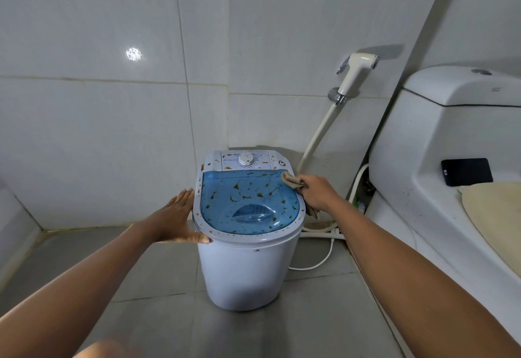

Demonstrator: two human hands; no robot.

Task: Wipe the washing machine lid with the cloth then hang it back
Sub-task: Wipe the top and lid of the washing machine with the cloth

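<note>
Left hand [180, 218] spread flat against the washing machine's [248, 270] left rim, apparently steadying it. Right hand [317, 192] bunched around the cloth [291, 180], pressed onto the blue lid's [249, 202] far right corner, brown-spattered and barely wiped.

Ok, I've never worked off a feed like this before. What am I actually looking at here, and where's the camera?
There is one picture, from a camera worn on the person's head, looking down at their bare arms. No robot is involved. The small white washing machine stands on a tiled bathroom floor. Its blue lid is spattered with orange-brown spots. The left hand rests open against the machine's rim. The right hand presses a tan cloth onto the lid's far right corner. A toilet stands to the right, a spray hose on the wall.
</note>
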